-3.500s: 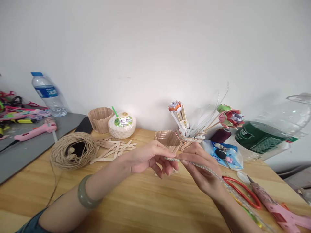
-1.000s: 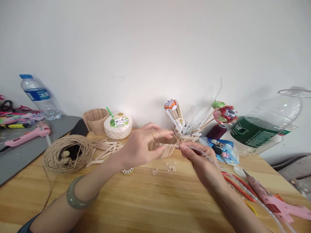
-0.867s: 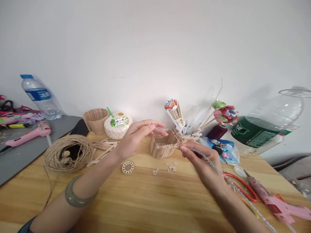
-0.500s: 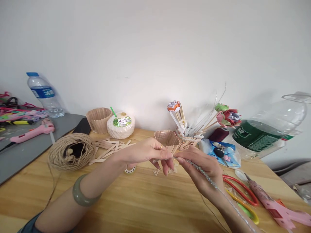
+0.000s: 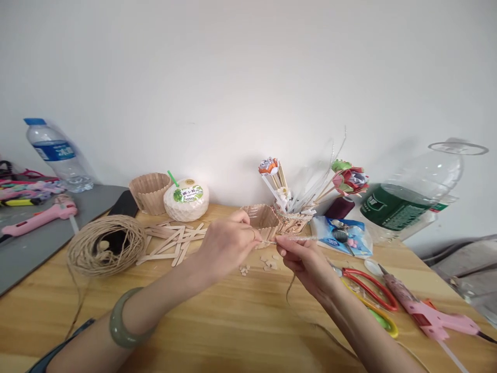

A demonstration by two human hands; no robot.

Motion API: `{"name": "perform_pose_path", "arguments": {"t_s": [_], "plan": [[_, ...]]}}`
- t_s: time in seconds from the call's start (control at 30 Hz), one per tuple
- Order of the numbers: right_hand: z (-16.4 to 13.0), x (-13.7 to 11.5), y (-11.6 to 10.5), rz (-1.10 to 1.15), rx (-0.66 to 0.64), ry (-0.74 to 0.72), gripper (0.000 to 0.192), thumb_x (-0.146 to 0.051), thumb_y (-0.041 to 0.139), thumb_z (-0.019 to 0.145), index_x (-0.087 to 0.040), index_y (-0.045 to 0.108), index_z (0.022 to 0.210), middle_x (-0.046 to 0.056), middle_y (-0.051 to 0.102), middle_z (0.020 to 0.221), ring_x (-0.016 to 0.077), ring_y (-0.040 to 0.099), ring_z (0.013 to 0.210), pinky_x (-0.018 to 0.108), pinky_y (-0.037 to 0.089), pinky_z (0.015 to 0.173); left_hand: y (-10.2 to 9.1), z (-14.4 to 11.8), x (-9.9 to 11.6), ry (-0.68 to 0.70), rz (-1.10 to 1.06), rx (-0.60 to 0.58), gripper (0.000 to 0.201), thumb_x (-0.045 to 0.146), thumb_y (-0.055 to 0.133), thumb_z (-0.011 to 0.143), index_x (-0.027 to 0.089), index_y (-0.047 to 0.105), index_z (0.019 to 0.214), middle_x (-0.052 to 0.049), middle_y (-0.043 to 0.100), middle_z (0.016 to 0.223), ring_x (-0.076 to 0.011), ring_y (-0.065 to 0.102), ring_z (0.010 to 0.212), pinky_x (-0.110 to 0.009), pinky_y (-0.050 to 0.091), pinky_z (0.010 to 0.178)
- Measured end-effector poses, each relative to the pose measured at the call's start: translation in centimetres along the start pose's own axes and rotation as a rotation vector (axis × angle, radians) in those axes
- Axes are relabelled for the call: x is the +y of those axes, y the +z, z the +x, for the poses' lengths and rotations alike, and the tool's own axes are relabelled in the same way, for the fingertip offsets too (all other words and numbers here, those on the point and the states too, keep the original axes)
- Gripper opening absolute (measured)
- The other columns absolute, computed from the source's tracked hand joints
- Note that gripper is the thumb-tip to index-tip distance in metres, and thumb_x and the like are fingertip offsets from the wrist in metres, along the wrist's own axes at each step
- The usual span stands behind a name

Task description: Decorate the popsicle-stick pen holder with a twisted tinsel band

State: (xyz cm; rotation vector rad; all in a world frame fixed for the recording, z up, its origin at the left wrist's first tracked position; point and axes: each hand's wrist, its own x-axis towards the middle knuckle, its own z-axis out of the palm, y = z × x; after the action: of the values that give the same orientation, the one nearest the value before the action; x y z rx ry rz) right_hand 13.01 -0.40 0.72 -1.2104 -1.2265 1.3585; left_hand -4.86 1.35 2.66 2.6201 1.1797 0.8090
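My left hand pinches a thin cord between thumb and fingers. A short stretch runs taut from there to my right hand, also closed on it in a pinch. Silvery glittery cord trails past the back of the right fingers. A brown twine strand hangs below the right hand and runs off toward the bottom right. Behind the hands stands a small basket of wooden sticks, partly covered by the left hand. The twine coil lies to the left.
Loose wooden sticks, a coconut and another stick basket stand left. On the right are a flower basket, red-handled scissors, a pink glue gun and a large bottle. Wood chips lie below the hands.
My hands have turned at the wrists and the left fingers now curl inward. The silvery cord has shifted from along my right forearm to behind the right fingers. The view has shifted slightly right.
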Motion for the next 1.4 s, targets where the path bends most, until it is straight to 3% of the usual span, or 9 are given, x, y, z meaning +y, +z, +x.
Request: {"name": "perform_pose_path", "arguments": {"t_s": [0.07, 0.17, 0.33, 0.43, 0.6, 0.87, 1.07, 1.2, 1.4], "plan": [[0.2, 0.3, -0.2, -0.015, -0.003, -0.008, 0.036, -0.045, 0.068, 0.064, -0.014, 0.052, 0.054, -0.006, 0.038, 0.048, 0.0037, 0.016, 0.041, 0.023, 0.009, 0.039, 0.4, -0.1, -0.2, -0.011, 0.022, 0.002, 0.026, 0.020, 0.047, 0.085, 0.020, 0.072, 0.079, -0.005, 0.066, 0.075, -0.0198, 0.058, 0.085, -0.028, 0.040, 0.067], [0.1, 0.6, -0.4, -0.055, 0.034, -0.054, 0.034, -0.045, 0.067, 0.066, -0.014, 0.055, 0.059, -0.004, 0.046, 0.052, 0.0043, 0.021, 0.041, 0.023, 0.012, 0.040, 0.4, 0.0, -0.7, -0.155, -0.098, -0.045, 0.022, 0.034, 0.053, 0.082, 0.021, 0.070, 0.087, -0.004, 0.067, 0.083, -0.0189, 0.060, 0.080, -0.028, 0.042, 0.070], [0.0, 0.7, -0.9, -0.173, 0.115, -0.183, 0.027, -0.040, 0.065, 0.071, -0.016, 0.061, 0.059, -0.003, 0.050, 0.053, 0.0094, 0.038, 0.051, 0.023, 0.028, 0.048, -0.2, 0.2, -2.2, -0.353, -0.560, -0.302, 0.046, 0.046, 0.033, 0.088, 0.015, 0.067, 0.091, -0.005, 0.071, 0.077, -0.0176, 0.063, 0.080, -0.027, 0.044, 0.073], [0.5, 1.1, -1.3, -0.237, 0.118, -0.254, 0.022, -0.038, 0.065, 0.072, -0.018, 0.065, 0.064, -0.001, 0.057, 0.059, 0.0136, 0.049, 0.061, 0.025, 0.036, 0.058, 0.1, 0.1, -3.1, -0.345, -0.593, -0.381, 0.037, 0.041, 0.044, 0.084, 0.014, 0.069, 0.080, -0.005, 0.072, 0.080, -0.0176, 0.063, 0.081, -0.026, 0.045, 0.075], [2.1, 3.2, -1.7, -0.284, 0.118, -0.323, 0.019, -0.036, 0.064, 0.074, -0.018, 0.068, 0.069, 0.000, 0.063, 0.063, 0.0160, 0.056, 0.065, 0.027, 0.041, 0.064, 1.9, -0.1, -4.2, -0.386, -0.459, -0.240, 0.019, 0.032, 0.061, 0.071, 0.018, 0.069, 0.081, -0.001, 0.072, 0.077, -0.0176, 0.065, 0.073, -0.026, 0.048, 0.067], [4.0, 5.9, -1.5, -0.286, 0.183, -0.423, 0.019, -0.035, 0.060, 0.077, -0.018, 0.068, 0.081, 0.003, 0.070, 0.083, 0.0184, 0.061, 0.076, 0.029, 0.046, 0.070, 3.7, -0.1, -4.3, -0.300, -0.213, 0.041, 0.008, 0.019, 0.056, 0.074, 0.017, 0.062, 0.080, -0.005, 0.063, 0.085, -0.0180, 0.060, 0.079, -0.034, 0.047, 0.077], [4.5, 5.9, -1.8, -0.318, 0.185, -0.468, 0.017, -0.032, 0.060, 0.078, -0.018, 0.069, 0.081, 0.003, 0.070, 0.080, 0.0189, 0.062, 0.076, 0.029, 0.046, 0.071, 4.1, 0.0, -5.0, -0.126, -0.095, 0.061, 0.031, 0.014, 0.055, 0.079, 0.020, 0.058, 0.109, -0.003, 0.066, 0.080, -0.0195, 0.058, 0.085, -0.035, 0.048, 0.077], [5.0, 6.1, -2.0, -0.304, 0.166, -0.488, 0.015, -0.031, 0.060, 0.077, -0.019, 0.069, 0.080, 0.003, 0.071, 0.083, 0.0193, 0.063, 0.080, 0.029, 0.047, 0.074, 4.0, 0.2, -5.3, -0.007, -0.022, 0.063, 0.019, 0.017, 0.055, 0.081, 0.018, 0.065, 0.098, -0.006, 0.068, 0.084, -0.0191, 0.057, 0.082, -0.033, 0.048, 0.073], [5.2, 6.3, -2.0, -0.289, 0.164, -0.502, 0.014, -0.029, 0.061, 0.077, -0.020, 0.071, 0.079, 0.002, 0.071, 0.080, 0.0186, 0.063, 0.077, 0.029, 0.047, 0.072, 3.5, 0.6, -5.0, -0.031, -0.014, 0.035, 0.015, 0.014, 0.057, 0.079, 0.019, 0.066, 0.089, -0.004, 0.066, 0.080, -0.0176, 0.059, 0.078, -0.032, 0.048, 0.073]]}}
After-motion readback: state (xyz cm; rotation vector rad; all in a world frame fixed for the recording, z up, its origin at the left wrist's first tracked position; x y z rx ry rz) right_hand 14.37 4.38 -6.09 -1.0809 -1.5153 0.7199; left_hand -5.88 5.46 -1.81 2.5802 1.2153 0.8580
